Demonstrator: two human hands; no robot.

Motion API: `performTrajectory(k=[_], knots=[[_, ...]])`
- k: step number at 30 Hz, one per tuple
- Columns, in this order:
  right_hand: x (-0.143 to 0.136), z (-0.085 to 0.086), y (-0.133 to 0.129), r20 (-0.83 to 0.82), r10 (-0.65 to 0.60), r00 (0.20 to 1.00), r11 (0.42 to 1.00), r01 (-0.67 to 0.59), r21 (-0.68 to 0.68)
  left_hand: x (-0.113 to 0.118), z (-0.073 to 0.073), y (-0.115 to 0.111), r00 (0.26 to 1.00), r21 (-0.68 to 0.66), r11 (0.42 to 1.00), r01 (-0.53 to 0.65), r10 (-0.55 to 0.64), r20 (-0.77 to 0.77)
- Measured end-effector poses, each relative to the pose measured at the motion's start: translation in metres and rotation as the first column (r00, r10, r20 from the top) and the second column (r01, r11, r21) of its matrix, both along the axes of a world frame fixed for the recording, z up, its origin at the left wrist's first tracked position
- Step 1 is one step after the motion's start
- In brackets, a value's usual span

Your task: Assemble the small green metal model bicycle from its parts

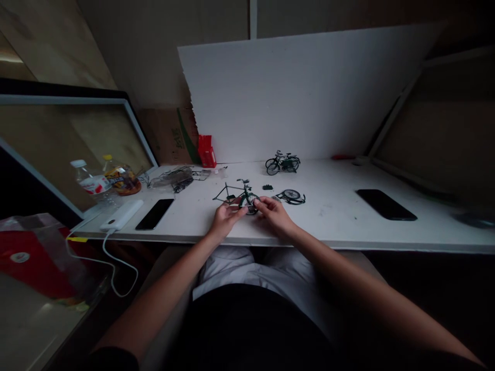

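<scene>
Between my hands is a dark green model bicycle [246,193] with its handlebar up and a front wheel fitted; the rear of its frame shows no wheel. My left hand [227,216] grips it from the left, near the bottom of the front wheel. From the right, the thumb and fingertips of my right hand [274,212] pinch the same front wheel. Just beyond my right hand lies a loose wheel [291,194] with a curved dark part around it. A small dark part [267,187] rests behind the hands.
Assembled model bicycles [283,163] stand at the back by a white board [309,98]. Leftward are a red box [207,151], dark parts in clear plastic [176,179], two bottles [122,178], a power bank [121,215] and a phone [155,214]. Another phone [385,204] lies right.
</scene>
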State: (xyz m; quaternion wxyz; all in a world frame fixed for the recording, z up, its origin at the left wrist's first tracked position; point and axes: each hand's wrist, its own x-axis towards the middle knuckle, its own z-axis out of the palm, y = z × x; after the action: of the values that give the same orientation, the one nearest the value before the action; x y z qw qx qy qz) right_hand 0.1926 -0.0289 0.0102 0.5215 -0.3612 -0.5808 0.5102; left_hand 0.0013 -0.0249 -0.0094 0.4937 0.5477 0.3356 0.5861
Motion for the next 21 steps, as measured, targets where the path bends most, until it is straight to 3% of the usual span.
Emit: performTrajectory(k=[2, 7, 11, 16, 18, 21], knots=[[-0.001, -0.004, 0.001, 0.048, -0.014, 0.999, 1.0, 0.013, 0.026, 0.001, 0.001, 0.0, 0.999, 0.022, 0.999, 0.039, -0.038, -0.031], [0.001, -0.01, 0.007, 0.156, -0.099, 0.983, 0.987, 0.077, 0.14, 0.002, -0.004, 0.004, 0.999, 0.01, 1.0, -0.025, 0.025, -0.029], [0.002, -0.01, 0.004, 0.191, -0.305, 0.933, 0.9, 0.217, 0.377, 0.001, -0.01, 0.007, 0.996, -0.042, 0.995, -0.091, 0.091, -0.022], [0.003, -0.011, 0.002, 0.229, -0.364, 0.903, 0.851, 0.222, 0.475, -0.002, -0.012, 0.008, 0.995, -0.074, 0.992, -0.098, 0.096, -0.029], [0.004, -0.012, 0.006, 0.226, -0.321, 0.92, 0.88, 0.202, 0.429, -0.004, -0.012, 0.009, 0.999, -0.087, 0.995, -0.045, 0.047, 0.017], [0.007, -0.015, 0.011, 0.251, -0.144, 0.957, 0.944, 0.057, 0.324, -0.006, -0.011, 0.011, 0.993, -0.13, 0.991, 0.04, -0.026, 0.112]])
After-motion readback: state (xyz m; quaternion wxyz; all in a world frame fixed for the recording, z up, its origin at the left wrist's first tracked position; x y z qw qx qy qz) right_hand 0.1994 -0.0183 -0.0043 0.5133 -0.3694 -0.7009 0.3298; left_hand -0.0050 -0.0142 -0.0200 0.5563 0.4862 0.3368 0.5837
